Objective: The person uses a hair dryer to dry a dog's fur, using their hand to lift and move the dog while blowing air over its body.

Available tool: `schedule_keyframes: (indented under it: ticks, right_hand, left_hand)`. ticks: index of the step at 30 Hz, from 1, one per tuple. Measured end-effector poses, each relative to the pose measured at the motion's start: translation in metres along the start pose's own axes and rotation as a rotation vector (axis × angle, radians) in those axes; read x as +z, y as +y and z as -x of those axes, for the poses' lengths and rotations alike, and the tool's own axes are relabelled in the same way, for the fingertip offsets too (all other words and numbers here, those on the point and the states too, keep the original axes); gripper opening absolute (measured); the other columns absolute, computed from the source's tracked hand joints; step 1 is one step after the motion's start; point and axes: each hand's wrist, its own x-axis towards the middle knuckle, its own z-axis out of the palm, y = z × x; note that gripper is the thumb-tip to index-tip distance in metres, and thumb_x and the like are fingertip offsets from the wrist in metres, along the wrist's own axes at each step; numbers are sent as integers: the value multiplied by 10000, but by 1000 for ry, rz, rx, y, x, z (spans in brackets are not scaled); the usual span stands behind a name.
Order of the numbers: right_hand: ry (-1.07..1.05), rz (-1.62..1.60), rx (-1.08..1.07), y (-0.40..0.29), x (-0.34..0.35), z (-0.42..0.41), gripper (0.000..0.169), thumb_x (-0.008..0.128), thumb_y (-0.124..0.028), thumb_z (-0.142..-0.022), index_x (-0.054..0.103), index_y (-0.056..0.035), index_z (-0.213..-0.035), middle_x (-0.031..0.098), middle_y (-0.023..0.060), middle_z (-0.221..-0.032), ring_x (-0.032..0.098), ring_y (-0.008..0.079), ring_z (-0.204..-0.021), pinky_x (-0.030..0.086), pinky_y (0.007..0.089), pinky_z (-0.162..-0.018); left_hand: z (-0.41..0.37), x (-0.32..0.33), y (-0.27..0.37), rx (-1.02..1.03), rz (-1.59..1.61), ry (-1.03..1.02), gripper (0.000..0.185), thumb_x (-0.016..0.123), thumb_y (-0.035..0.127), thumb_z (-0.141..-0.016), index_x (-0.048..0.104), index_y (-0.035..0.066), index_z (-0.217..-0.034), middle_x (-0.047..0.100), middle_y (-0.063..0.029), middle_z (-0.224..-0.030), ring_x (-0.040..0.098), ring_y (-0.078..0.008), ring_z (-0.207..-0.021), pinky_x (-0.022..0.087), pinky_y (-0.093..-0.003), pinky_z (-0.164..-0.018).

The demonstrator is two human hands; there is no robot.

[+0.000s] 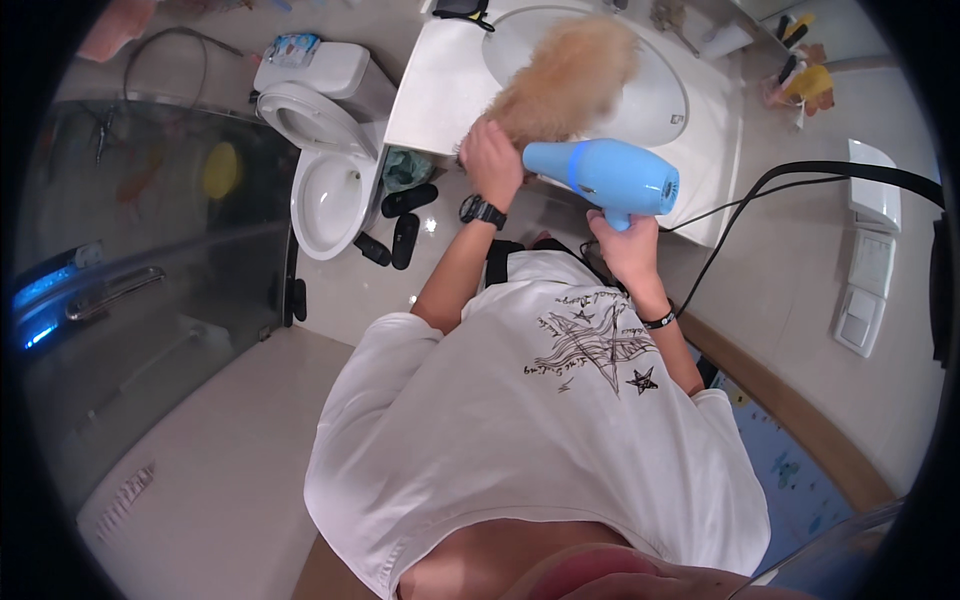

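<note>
A small dog with fluffy apricot fur (566,75) is over the white washbasin (664,112) and the near edge of the counter. Its face cannot be made out, and part of the fur is blurred. My left hand (491,159) is at the dog's near left end, fingers curled over the fur; the body part under them is hidden. In my right hand (626,244) is the handle of a light blue hair dryer (619,176). The dryer's nozzle points left, close to my left hand and the lower fur. Its rear vent faces right.
A black cord (724,206) runs from the dryer side towards a wall socket (874,187) on the right. Left of the counter (435,97) stands a toilet (330,202) with its lid raised. Black slippers (406,240) and a green-bagged bin (406,169) are on the floor.
</note>
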Motion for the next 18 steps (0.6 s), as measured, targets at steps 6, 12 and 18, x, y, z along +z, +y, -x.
schedule_keyframes:
  ticks: [6, 12, 18]
  right_hand:
    - [121, -184, 153, -16, -24, -1, 139, 734, -56, -867, 604, -16, -838, 591, 24, -640, 511, 94, -444, 390, 274, -409]
    - [49, -300, 221, -2, -48, 8, 145, 722, -10, -865, 579, -24, -878, 558, 13, -641, 488, 100, -433, 373, 273, -397]
    - [-10, -547, 294, -7, -68, 26, 149, 729, -14, -856, 581, -32, -867, 573, 1, -683, 499, 95, -465, 377, 266, -420]
  left_hand:
    - [-25, -23, 27, 6, 46, -215, 448, 410, 356, -1066, 592, -3, -1264, 660, -237, -1206, 626, -467, -1057, 504, -499, -911]
    - [-7, -74, -67, -844, 978, -991, 652, 449, 506, -1071, 431, 6, -1488, 550, -154, -1468, 559, -300, -1320, 441, -428, -1110]
    - [56, -41, -67, -927, 1324, -1014, 604, 546, 413, -1053, 426, 13, -1490, 555, -155, -1455, 568, -305, -1305, 454, -467, -1118]
